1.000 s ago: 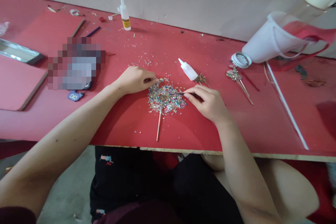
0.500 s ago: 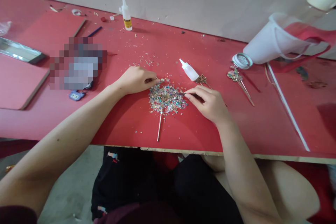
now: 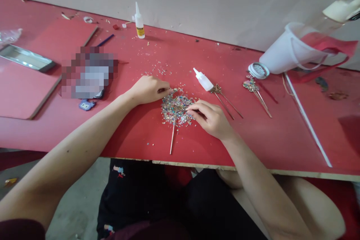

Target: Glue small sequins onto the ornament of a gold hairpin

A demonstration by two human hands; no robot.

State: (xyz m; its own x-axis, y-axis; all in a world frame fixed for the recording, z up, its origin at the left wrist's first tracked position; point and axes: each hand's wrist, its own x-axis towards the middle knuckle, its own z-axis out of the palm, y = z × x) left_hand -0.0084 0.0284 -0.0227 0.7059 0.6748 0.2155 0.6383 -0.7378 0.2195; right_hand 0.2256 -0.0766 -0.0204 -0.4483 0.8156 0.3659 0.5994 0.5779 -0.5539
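Note:
A pile of small coloured sequins (image 3: 176, 109) lies on the red table (image 3: 253, 135). A thin metal stick (image 3: 172, 133) pokes out of the pile toward the table's front edge. My left hand (image 3: 147, 89) rests at the pile's left edge with its fingers curled together, pinching at the sequins. My right hand (image 3: 209, 118) sits at the pile's right side, fingers pinched on dark tweezers (image 3: 187, 111) whose tip reaches into the pile.
A small white glue bottle (image 3: 204, 80) lies behind the pile; another stands upright (image 3: 139, 22) near the wall. Two decorated sticks (image 3: 223, 97) (image 3: 257, 92), a round tin (image 3: 258, 69), a white funnel-shaped lamp (image 3: 289, 50), red boards (image 3: 25, 90) and a metal tray (image 3: 26, 58) lie around.
My right hand with the tweezers has moved left, further over the pile. My left hand stays at the pile's left edge. The view has shifted slightly.

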